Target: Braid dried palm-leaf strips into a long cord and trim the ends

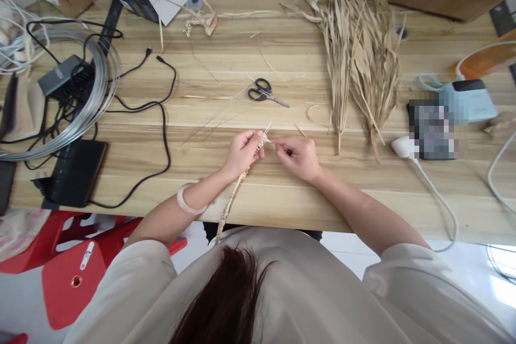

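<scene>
A thin plaited straw cord (234,193) runs from the table's near edge up to my hands. My left hand (243,150) is closed round the cord's upper end, where loose straw tips stick up. My right hand (297,156) pinches a straw strand right beside it, fingers pressed together. Both hands rest just above the wooden table (282,199). A pale bangle (186,203) sits on my left wrist.
Black-handled scissors (266,91) lie beyond my hands. A bundle of dried straw leaves (358,59) lies at the right. A wire coil (80,91), black cables and adapters crowd the left. Boxes stand at the back. A white cable and devices (443,113) sit at right.
</scene>
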A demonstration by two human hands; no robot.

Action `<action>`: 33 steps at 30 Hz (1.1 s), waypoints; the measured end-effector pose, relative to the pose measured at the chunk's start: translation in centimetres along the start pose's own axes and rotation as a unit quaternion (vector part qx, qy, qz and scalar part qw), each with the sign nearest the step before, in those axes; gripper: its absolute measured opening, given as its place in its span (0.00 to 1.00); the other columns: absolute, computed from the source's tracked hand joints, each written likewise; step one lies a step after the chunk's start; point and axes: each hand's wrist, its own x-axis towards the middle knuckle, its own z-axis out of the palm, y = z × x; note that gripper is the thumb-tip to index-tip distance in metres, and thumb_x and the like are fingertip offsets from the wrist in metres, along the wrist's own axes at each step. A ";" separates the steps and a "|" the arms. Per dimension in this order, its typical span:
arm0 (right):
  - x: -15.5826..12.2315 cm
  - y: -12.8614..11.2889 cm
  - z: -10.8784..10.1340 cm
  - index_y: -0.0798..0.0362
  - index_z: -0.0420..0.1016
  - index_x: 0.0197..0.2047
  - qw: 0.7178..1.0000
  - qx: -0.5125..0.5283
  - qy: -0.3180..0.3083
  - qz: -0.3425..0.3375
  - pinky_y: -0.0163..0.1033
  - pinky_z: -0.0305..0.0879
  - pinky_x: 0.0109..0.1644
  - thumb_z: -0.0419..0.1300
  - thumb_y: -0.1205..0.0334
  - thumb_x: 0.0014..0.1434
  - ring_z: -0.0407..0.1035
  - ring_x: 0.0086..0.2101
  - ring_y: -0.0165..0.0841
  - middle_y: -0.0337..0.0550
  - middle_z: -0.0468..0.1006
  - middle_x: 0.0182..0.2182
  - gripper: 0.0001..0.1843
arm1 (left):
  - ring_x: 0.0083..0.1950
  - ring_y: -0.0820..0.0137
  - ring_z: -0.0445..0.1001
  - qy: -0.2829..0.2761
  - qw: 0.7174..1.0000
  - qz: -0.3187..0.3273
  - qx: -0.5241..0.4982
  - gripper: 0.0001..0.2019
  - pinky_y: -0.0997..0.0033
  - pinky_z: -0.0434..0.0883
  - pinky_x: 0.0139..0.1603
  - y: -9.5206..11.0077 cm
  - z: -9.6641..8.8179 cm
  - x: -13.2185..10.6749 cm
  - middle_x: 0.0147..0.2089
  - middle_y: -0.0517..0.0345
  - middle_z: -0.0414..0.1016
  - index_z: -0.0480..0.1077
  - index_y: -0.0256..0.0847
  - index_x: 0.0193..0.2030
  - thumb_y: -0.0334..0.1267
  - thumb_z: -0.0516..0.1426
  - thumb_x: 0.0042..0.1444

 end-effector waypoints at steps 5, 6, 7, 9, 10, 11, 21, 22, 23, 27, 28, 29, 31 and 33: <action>-0.4 0.2 0.6 0.53 0.76 0.46 0.998 -0.066 -0.002 -0.019 0.32 0.66 0.30 0.55 0.64 0.60 0.70 0.24 0.28 0.41 0.80 0.27 0.13 | 0.15 0.82 0.57 -0.006 1.000 0.021 0.021 0.21 0.80 0.53 0.15 -0.4 0.2 -0.2 0.17 0.63 0.66 0.64 0.37 0.26 0.55 0.56 0.55; -0.4 0.2 0.7 0.53 0.76 0.47 0.996 -0.084 -0.004 -0.025 0.32 0.67 0.31 0.55 0.62 0.61 0.71 0.26 0.29 0.42 0.80 0.28 0.13 | 0.15 0.82 0.58 -0.006 0.999 0.027 0.029 0.21 0.79 0.54 0.15 -0.5 0.2 -0.3 0.17 0.63 0.66 0.65 0.37 0.26 0.55 0.56 0.55; -0.5 0.3 0.8 0.52 0.76 0.46 0.994 -0.101 -0.004 -0.032 0.33 0.68 0.33 0.54 0.62 0.61 0.73 0.29 0.30 0.43 0.81 0.30 0.13 | 0.15 0.82 0.58 -0.006 0.999 0.032 0.038 0.21 0.79 0.55 0.16 -0.7 0.2 -0.3 0.18 0.63 0.66 0.65 0.37 0.26 0.55 0.56 0.56; -0.5 0.4 0.8 0.52 0.77 0.44 0.991 -0.126 0.000 -0.051 0.34 0.69 0.35 0.52 0.62 0.63 0.74 0.33 0.32 0.47 0.81 0.33 0.13 | 0.15 0.81 0.58 -0.004 0.998 0.038 0.054 0.20 0.79 0.55 0.16 -0.9 0.2 -0.3 0.18 0.63 0.67 0.65 0.37 0.27 0.55 0.55 0.56; -0.5 0.5 0.7 0.52 0.77 0.43 0.989 -0.135 -0.002 -0.060 0.35 0.69 0.36 0.51 0.63 0.64 0.74 0.34 0.33 0.48 0.81 0.35 0.13 | 0.15 0.81 0.58 -0.002 0.997 0.039 0.061 0.20 0.79 0.55 0.16 -1.0 0.2 -0.3 0.18 0.63 0.67 0.65 0.37 0.27 0.55 0.54 0.57; -0.5 0.6 0.6 0.52 0.78 0.43 0.987 -0.143 -0.005 -0.070 0.35 0.69 0.35 0.51 0.64 0.64 0.75 0.34 0.33 0.48 0.81 0.35 0.13 | 0.15 0.81 0.58 0.001 0.997 0.040 0.067 0.20 0.79 0.55 0.16 -1.0 0.2 -0.3 0.18 0.63 0.68 0.65 0.38 0.27 0.55 0.54 0.57; -0.7 0.9 0.6 0.52 0.78 0.41 0.984 -0.156 -0.017 -0.089 0.34 0.64 0.30 0.50 0.64 0.64 0.70 0.26 0.29 0.44 0.79 0.26 0.14 | 0.15 0.81 0.59 -0.004 0.999 0.020 0.033 0.21 0.80 0.54 0.15 -0.8 0.4 -0.3 0.17 0.64 0.66 0.65 0.38 0.28 0.56 0.56 0.55; -0.7 0.9 0.6 0.52 0.78 0.42 0.984 -0.155 -0.019 -0.090 0.34 0.64 0.30 0.50 0.65 0.64 0.70 0.25 0.29 0.44 0.78 0.25 0.14 | 0.14 0.81 0.58 -0.004 1.000 0.012 0.020 0.21 0.80 0.53 0.14 -0.7 0.5 -0.3 0.16 0.64 0.65 0.65 0.38 0.28 0.57 0.56 0.54; -0.7 0.9 0.6 0.52 0.78 0.42 0.983 -0.156 -0.021 -0.093 0.34 0.65 0.30 0.50 0.65 0.64 0.70 0.25 0.30 0.44 0.79 0.26 0.14 | 0.13 0.82 0.56 -0.004 1.000 0.003 0.007 0.21 0.80 0.52 0.13 -0.6 0.5 -0.3 0.16 0.65 0.64 0.64 0.38 0.28 0.57 0.57 0.53; -0.7 1.0 0.5 0.53 0.77 0.44 0.976 -0.180 -0.031 -0.116 0.34 0.65 0.30 0.49 0.67 0.63 0.70 0.25 0.30 0.44 0.79 0.25 0.15 | 0.12 0.82 0.55 -0.008 1.000 -0.019 -0.021 0.22 0.80 0.49 0.11 -0.2 0.6 -0.3 0.15 0.66 0.63 0.65 0.38 0.28 0.58 0.58 0.51; -0.7 1.0 0.4 0.53 0.77 0.44 0.976 -0.182 -0.033 -0.118 0.34 0.65 0.30 0.49 0.67 0.63 0.70 0.25 0.29 0.43 0.79 0.25 0.16 | 0.12 0.82 0.55 -0.012 0.999 -0.021 -0.024 0.22 0.80 0.49 0.11 -0.2 0.5 -0.3 0.15 0.66 0.63 0.65 0.38 0.29 0.58 0.58 0.51; -0.7 0.9 0.4 0.53 0.78 0.44 0.976 -0.179 -0.033 -0.117 0.34 0.64 0.30 0.49 0.67 0.63 0.69 0.24 0.29 0.43 0.78 0.24 0.16 | 0.12 0.82 0.55 -0.015 0.999 -0.021 -0.024 0.21 0.80 0.49 0.11 -0.1 0.5 -0.3 0.15 0.66 0.63 0.66 0.38 0.29 0.57 0.59 0.50; -0.7 0.7 0.4 0.53 0.78 0.42 0.982 -0.152 -0.023 -0.109 0.34 0.63 0.29 0.50 0.67 0.62 0.68 0.23 0.29 0.42 0.77 0.22 0.15 | 0.12 0.82 0.55 -0.019 0.999 -0.019 -0.019 0.21 0.80 0.49 0.11 -0.1 0.4 -0.3 0.14 0.66 0.63 0.67 0.37 0.29 0.56 0.60 0.50; -0.6 0.3 0.3 0.53 0.78 0.39 0.993 -0.092 -0.001 -0.078 0.34 0.62 0.28 0.51 0.66 0.61 0.68 0.23 0.28 0.43 0.77 0.23 0.13 | 0.12 0.82 0.55 -0.018 1.000 -0.015 -0.012 0.20 0.80 0.50 0.12 -0.1 0.4 -0.2 0.14 0.66 0.64 0.68 0.37 0.28 0.55 0.61 0.49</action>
